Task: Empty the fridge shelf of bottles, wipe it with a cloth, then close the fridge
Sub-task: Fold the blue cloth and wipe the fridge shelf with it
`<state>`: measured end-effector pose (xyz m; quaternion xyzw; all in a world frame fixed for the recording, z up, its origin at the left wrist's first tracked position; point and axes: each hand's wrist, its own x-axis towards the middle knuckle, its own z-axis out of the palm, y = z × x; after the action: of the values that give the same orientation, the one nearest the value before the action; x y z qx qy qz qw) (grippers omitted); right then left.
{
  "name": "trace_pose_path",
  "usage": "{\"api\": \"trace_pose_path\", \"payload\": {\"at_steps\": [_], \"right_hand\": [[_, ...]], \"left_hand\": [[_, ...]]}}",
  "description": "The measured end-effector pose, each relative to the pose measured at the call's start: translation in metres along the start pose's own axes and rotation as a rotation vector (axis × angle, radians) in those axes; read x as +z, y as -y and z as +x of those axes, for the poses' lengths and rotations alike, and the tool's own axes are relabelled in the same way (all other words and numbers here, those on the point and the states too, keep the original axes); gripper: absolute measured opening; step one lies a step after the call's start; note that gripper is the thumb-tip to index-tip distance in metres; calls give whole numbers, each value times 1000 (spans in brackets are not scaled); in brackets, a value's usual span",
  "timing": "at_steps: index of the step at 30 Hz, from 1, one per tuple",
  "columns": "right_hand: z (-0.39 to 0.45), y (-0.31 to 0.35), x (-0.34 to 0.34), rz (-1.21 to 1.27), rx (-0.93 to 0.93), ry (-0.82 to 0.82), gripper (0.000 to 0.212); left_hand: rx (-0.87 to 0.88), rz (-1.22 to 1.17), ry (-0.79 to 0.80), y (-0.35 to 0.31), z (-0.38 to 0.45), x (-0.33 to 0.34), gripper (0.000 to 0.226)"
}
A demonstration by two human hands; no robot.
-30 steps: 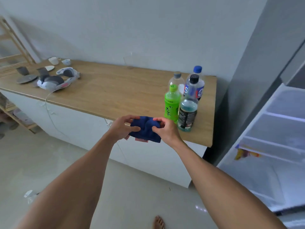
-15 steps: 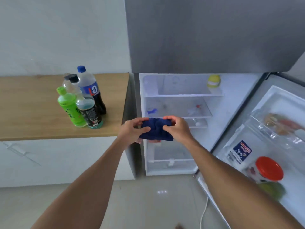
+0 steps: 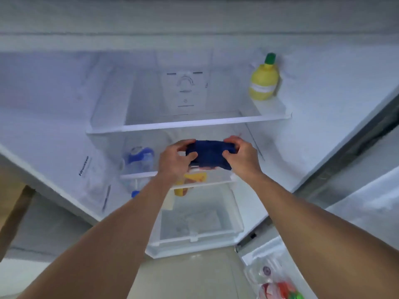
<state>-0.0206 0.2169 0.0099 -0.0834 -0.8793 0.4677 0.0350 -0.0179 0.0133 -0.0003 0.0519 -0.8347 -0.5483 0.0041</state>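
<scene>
I face the open fridge. A folded dark blue cloth (image 3: 208, 154) is stretched between my hands at the mouth of the middle compartment. My left hand (image 3: 176, 159) grips its left end and my right hand (image 3: 241, 155) grips its right end. Just above the cloth runs the upper glass shelf (image 3: 187, 124), bare except for a yellow lemon-shaped bottle (image 3: 263, 79) with a green cap at its right end. Below my hands lies the lower shelf's front edge (image 3: 140, 174). The bottles on the counter are out of view.
A clear container with a blue lid (image 3: 139, 159) stands at the left of the lower shelf. A yellow packet (image 3: 190, 182) lies under my hands. The crisper drawer (image 3: 198, 225) is below. The open door's bins (image 3: 274, 279) hold items at lower right. The wooden counter edge (image 3: 13, 203) is at left.
My view has swung from the counter with the bottles to the fridge and moved close to it. Both hands have carried the blue cloth up to the shelves.
</scene>
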Motion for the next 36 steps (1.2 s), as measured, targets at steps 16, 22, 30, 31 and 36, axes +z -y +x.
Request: {"api": "trace_pose_path", "payload": {"at_steps": [16,22,30,31,36], "right_hand": [[73,-53,42,-833,-18,-9,64],[92,-31,80,-863,-241,90,67],[150,-33,73,-902,-4,-85,58],[156,-27,86,-923,-63,-49,56],[71,-47,74,-904,-236,33,62]], "left_hand": [[199,1092,111,94,80,-28,82],[297,1125,13,104,81,-26,72],[271,1090,24,102,82,-24,71],[267,1093,24,102,82,-24,73],[243,1094,42,98,80,-24,79]]}}
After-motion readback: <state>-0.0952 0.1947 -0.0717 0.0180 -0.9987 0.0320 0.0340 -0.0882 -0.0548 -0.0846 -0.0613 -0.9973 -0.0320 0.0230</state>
